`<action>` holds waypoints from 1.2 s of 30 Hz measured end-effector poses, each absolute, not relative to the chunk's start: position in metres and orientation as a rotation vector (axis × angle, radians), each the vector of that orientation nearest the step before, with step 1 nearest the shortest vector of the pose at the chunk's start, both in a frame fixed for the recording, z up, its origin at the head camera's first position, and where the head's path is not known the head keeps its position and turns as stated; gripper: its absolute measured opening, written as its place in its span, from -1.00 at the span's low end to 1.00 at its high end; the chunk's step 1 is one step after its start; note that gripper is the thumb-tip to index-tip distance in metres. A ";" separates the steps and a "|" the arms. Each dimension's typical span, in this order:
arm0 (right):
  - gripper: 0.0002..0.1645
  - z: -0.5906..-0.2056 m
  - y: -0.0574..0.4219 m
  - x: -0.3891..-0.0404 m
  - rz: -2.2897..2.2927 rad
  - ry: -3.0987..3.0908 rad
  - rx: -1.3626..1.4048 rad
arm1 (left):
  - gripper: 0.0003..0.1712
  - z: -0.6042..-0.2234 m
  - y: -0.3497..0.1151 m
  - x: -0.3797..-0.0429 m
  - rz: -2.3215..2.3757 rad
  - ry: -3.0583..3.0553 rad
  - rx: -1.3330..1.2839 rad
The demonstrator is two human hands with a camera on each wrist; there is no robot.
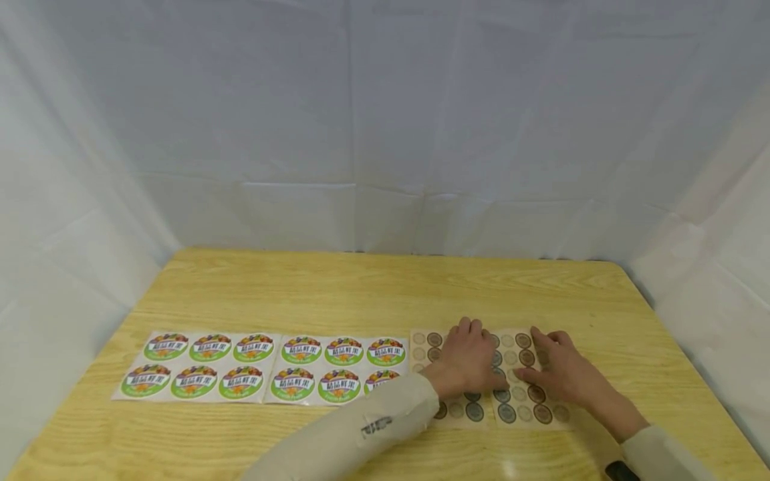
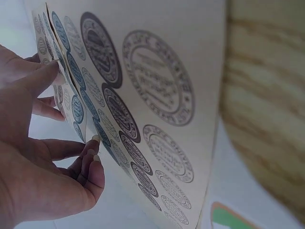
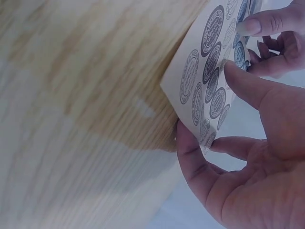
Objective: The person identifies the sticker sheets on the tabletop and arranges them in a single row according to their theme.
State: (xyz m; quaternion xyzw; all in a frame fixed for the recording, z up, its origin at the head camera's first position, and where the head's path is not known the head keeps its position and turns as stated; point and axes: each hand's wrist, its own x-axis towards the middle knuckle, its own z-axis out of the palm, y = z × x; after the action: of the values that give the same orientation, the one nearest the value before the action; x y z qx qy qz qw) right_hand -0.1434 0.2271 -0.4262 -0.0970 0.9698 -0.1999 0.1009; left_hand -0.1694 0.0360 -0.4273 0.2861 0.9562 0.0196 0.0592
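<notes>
Two pale sheets of round stamp-like stickers lie side by side on the table. My left hand (image 1: 466,364) rests across the seam, over the upper part of the left sheet (image 1: 456,413), its thumb touching the edge of the right sheet (image 1: 522,399). In the left wrist view the other fingers of the left hand (image 2: 47,176) bend loosely near the far edge. My right hand (image 1: 568,374) is at the right sheet's outer side, thumb on its face. The right wrist view shows the fingers of the right hand (image 3: 267,162) spread along that sheet's border.
To the left lie two white sheets of round fruit stickers, one farther left (image 1: 204,365) and one nearer (image 1: 335,367), edge to edge in the same row. The wooden table (image 1: 361,294) is enclosed by white sheeting (image 1: 385,133) at the back and sides.
</notes>
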 end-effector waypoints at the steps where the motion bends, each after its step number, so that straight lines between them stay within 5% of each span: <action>1: 0.12 -0.426 0.227 -0.143 -0.587 2.866 -0.282 | -0.32 -0.427 0.036 -0.169 0.051 2.895 0.866; 36: -0.06 -0.430 0.227 -0.142 -0.421 2.932 -0.279 | -0.36 -0.429 0.035 -0.172 -0.034 2.889 0.858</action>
State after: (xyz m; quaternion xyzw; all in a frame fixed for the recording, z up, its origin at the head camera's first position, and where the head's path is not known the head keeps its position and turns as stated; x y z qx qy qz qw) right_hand -0.1420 0.2267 -0.4302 -0.0936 0.9821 -0.1410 0.0831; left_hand -0.1721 0.0350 -0.4293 0.2841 0.9566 -0.0111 0.0638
